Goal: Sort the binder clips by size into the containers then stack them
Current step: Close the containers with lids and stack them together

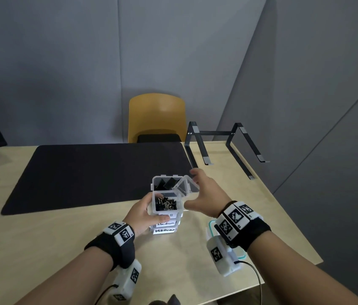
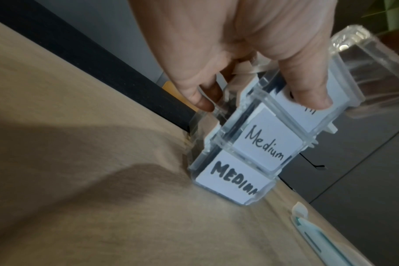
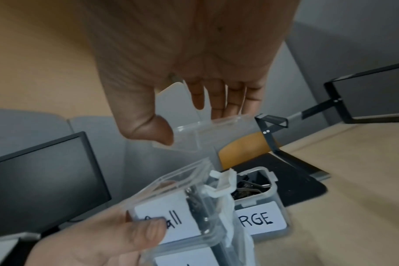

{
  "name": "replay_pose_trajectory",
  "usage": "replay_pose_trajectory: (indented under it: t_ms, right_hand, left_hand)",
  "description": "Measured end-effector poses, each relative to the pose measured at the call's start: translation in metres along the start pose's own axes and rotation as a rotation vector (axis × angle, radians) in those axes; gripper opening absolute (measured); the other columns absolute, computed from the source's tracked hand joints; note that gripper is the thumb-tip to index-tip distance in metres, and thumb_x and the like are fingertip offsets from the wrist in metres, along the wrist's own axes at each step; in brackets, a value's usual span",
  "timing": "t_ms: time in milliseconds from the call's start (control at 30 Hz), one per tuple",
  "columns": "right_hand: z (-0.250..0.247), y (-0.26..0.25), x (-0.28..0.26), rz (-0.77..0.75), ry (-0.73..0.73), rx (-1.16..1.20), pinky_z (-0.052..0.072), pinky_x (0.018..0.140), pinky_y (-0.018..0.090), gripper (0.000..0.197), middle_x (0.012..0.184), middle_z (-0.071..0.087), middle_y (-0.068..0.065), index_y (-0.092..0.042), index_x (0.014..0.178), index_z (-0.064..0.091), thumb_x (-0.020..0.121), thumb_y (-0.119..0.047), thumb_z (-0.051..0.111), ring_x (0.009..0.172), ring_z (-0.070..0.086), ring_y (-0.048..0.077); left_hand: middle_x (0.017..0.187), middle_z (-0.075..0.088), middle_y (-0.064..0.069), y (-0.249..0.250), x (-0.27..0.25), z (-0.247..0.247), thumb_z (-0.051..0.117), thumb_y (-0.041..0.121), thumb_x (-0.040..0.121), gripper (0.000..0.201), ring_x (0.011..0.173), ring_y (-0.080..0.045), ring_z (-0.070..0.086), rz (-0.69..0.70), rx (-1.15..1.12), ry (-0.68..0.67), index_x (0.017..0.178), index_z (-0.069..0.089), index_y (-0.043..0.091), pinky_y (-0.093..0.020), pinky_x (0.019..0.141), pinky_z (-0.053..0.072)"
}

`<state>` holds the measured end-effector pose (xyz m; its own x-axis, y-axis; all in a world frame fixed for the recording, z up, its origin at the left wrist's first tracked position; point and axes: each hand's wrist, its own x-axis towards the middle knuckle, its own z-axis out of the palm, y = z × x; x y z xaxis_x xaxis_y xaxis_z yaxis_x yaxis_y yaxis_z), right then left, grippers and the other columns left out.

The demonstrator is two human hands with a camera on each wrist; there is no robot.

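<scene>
Tabletop stack (image 2: 251, 154) labelled "Medium", "MEDIUM"; left hand (image 1: 144, 213) gripping it, right hand (image 1: 206, 198) pinching lid (image 1: 185, 186).

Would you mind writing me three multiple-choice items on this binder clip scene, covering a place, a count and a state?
1. Where does the container marked LARGE stand?
A. on top of the stack
B. behind the stack, on the black mat
C. on the chair

2. How many containers make up the stack?
A. two
B. three
C. five

3. What is the state of the top container?
A. open, its lid raised
B. latched shut
C. tipped over

Key: 1 B, it stands beyond the stack on the mat edge. 2 B, the labels read Small, Medium, MEDIUM. 3 A, the right hand holds the lid up while the left hand grips the box.
</scene>
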<state>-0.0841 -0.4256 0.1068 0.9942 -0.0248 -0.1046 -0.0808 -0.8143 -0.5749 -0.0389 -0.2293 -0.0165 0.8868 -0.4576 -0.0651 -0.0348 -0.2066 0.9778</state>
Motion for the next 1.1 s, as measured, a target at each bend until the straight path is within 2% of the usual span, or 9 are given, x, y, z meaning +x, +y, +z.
replay_pose_trajectory:
  t_ms: [67,167,333,467,600,833,933,1000,1100]
  right_hand:
    - [0.004,-0.008,0.002,-0.051,-0.061,-0.052,0.042,0.101,0.032,0.091,0.134,0.047,-0.001,-0.024,0.140,0.025,0.066,-0.022,0.077,0.123,0.041,0.018]
    - [0.012,-0.016,0.005,-0.118,-0.143,-0.121,0.042,0.101,0.031,0.091,0.134,0.046,-0.003,-0.027,0.139,0.025,0.066,-0.020,0.078,0.124,0.038,0.015]
    - [0.021,-0.023,0.011,-0.171,-0.242,-0.222,0.042,0.103,0.033,0.087,0.137,0.046,-0.002,-0.027,0.140,0.027,0.068,-0.019,0.076,0.127,0.040,0.016]
    - [0.019,-0.028,0.013,-0.189,-0.291,-0.242,0.047,0.096,0.032,0.075,0.132,0.052,-0.001,-0.023,0.136,0.038,0.071,-0.015,0.073,0.119,0.049,0.016]
    - [0.015,-0.031,0.013,-0.191,-0.331,-0.278,0.049,0.084,0.027,0.066,0.126,0.056,-0.004,-0.027,0.132,0.044,0.073,-0.013,0.071,0.105,0.056,0.015]
    - [0.014,-0.044,0.018,-0.246,-0.384,-0.405,0.049,0.093,0.033,0.053,0.123,0.060,-0.004,-0.026,0.127,0.051,0.078,-0.010,0.067,0.112,0.056,0.018]
    - [0.014,-0.042,0.022,-0.202,-0.388,-0.422,0.046,0.086,0.028,0.065,0.129,0.056,-0.003,-0.029,0.136,0.041,0.079,-0.008,0.066,0.116,0.054,0.020]
    - [0.014,-0.041,0.024,-0.180,-0.401,-0.417,0.046,0.089,0.029,0.071,0.134,0.053,-0.002,-0.031,0.140,0.036,0.080,-0.009,0.067,0.119,0.052,0.020]
    - [0.012,-0.040,0.027,-0.172,-0.422,-0.410,0.045,0.099,0.032,0.071,0.137,0.051,-0.002,-0.030,0.141,0.036,0.080,-0.011,0.069,0.123,0.050,0.020]
  left_hand:
    - [0.108,0.068,0.006,0.001,-0.001,0.001,0.084,0.037,0.055,0.066,0.101,-0.008,0.064,0.005,0.004,-0.001,0.114,0.055,0.030,-0.024,0.084,0.050]
    - [0.108,0.068,0.008,0.003,-0.002,0.001,0.084,0.025,0.063,0.059,0.100,-0.006,0.064,0.016,-0.006,-0.003,0.114,0.056,0.032,-0.021,0.083,0.047]
    - [0.109,0.068,0.008,0.005,-0.003,0.001,0.083,0.018,0.067,0.058,0.102,-0.004,0.063,0.008,-0.002,-0.001,0.116,0.055,0.034,-0.024,0.088,0.047]
    - [0.110,0.068,0.008,0.006,-0.003,0.002,0.083,0.016,0.068,0.061,0.101,-0.002,0.063,0.003,0.003,0.005,0.119,0.054,0.031,-0.019,0.085,0.046]
    - [0.110,0.067,0.010,0.005,-0.004,0.002,0.082,0.017,0.069,0.059,0.102,-0.001,0.062,0.001,0.007,0.002,0.118,0.053,0.035,-0.017,0.085,0.045]
    - [0.109,0.067,0.012,0.012,-0.005,0.000,0.082,0.017,0.069,0.063,0.099,0.006,0.061,0.019,0.053,-0.012,0.121,0.051,0.034,-0.010,0.081,0.044]
    - [0.116,0.059,0.013,0.012,-0.004,-0.001,0.082,0.025,0.068,0.061,0.106,0.002,0.056,0.014,0.144,-0.002,0.120,0.052,0.034,-0.022,0.094,0.043]
    - [0.118,0.046,0.008,0.009,-0.004,-0.005,0.080,0.035,0.066,0.061,0.111,-0.007,0.048,-0.037,0.314,0.021,0.121,0.052,0.032,-0.026,0.099,0.038]
    - [0.114,0.045,0.002,0.013,-0.009,-0.012,0.079,0.032,0.070,0.063,0.104,-0.013,0.049,-0.149,0.329,0.015,0.126,0.048,0.031,-0.023,0.085,0.039]
